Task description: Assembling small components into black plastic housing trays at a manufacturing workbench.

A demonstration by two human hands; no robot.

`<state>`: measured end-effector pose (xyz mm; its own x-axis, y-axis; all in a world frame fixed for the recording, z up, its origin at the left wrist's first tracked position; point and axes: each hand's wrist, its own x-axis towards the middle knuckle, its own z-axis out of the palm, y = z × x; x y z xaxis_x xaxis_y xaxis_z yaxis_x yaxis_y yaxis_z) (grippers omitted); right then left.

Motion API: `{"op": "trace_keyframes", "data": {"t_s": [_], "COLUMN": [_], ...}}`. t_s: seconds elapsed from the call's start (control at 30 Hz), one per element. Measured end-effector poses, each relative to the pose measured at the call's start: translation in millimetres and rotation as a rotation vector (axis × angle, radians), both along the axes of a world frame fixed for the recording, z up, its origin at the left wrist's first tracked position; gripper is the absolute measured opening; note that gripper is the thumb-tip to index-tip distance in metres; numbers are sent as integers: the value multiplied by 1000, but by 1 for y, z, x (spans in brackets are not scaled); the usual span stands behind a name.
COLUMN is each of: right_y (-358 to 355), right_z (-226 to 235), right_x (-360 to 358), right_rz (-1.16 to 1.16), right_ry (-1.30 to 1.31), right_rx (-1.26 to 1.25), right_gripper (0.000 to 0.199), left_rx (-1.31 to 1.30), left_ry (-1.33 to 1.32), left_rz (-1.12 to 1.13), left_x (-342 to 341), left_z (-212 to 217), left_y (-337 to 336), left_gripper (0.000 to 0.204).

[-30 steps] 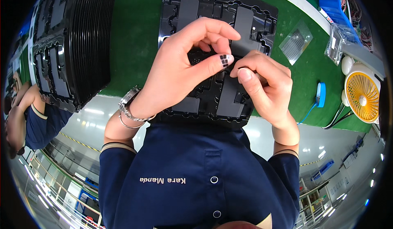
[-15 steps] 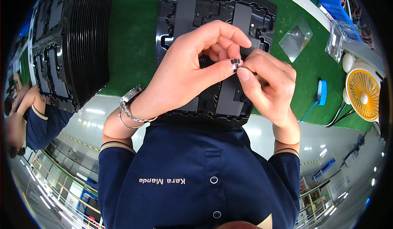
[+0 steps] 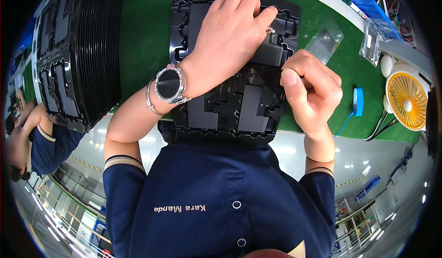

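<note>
My left hand (image 3: 232,34) reaches over the far half of a black moulded plastic tray (image 3: 177,32), knuckles up and fingers bent down. Its fingertips and thumb are mostly hidden; a small pale bit shows beneath the index finger. Right under it lies a dark grey L-shaped flat part (image 3: 268,54). Beside the tray's right edge, my right hand (image 3: 313,90) is closed, thumb against the curled index finger; anything pinched there is too small to make out. More dark grey flat parts (image 3: 252,108) sit in the tray's near pockets.
A tall stack of black trays (image 3: 96,50) stands at the left of the green table (image 3: 145,41). To the right lie a clear sheet (image 3: 324,41), a blue wristband-like loop with cord (image 3: 358,102), a yellow-and-white fan (image 3: 406,100) and a blue bin (image 3: 368,0). Another person sits far left.
My hands have parted. The left has gone from a pinch beside the right hand, holding a small black-and-white checked bit, to the tray's far half. The right has shifted slightly right and nearer me.
</note>
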<state>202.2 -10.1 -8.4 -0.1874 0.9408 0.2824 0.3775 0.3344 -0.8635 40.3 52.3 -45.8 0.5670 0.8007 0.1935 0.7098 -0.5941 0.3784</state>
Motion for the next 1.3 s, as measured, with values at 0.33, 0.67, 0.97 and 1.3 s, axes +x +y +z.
{"op": "trace_keyframes", "data": {"t_s": [0.33,0.67,0.97,1.3], "right_y": [0,3,-2,-4], "right_z": [0,-2,-5,-3], "right_x": [9,2,-5,-6], "right_rz": [-119,-122,-27,-45], "right_ry": [63,-2,100,100], "right_rx": [-76,-178,-276,-277], "right_gripper": [12,7,8,8], "left_rx": [-799,-1184,-1136,-1105], "left_ry": [-573,-892,-1088,-1076], "left_rz": [101,147,162,177], "left_x": [-14,-35,-35,-31], "left_z": [14,33,31,36], "left_y": [-12,-30,-46,-51], "left_gripper": [37,22,18,20]}}
